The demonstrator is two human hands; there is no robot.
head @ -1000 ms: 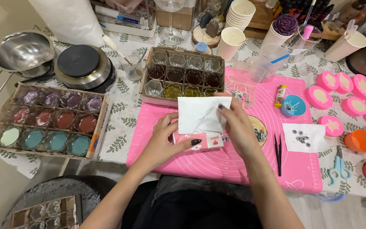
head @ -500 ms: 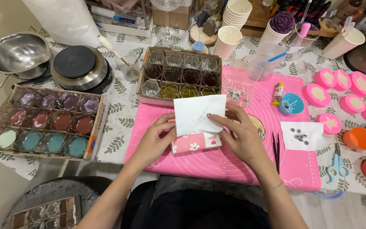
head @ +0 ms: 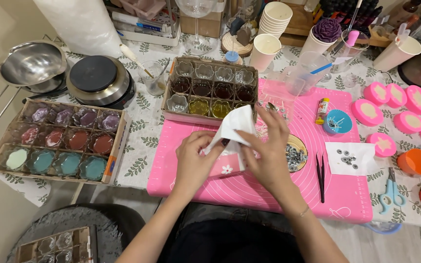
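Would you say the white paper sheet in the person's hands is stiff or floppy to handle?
Probably floppy: the white paper sheet bends and creases where the left hand and right hand pinch it. It looks thin and light, so it would likely slide easily over the pink silicone mat.

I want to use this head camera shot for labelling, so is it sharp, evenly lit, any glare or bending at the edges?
Head view: mostly sharp, though the hands, left hand and right hand, look slightly soft; lighting soft and even with faint shadows; bright glare on the metal bowl; table edges curve a little from the wide lens.
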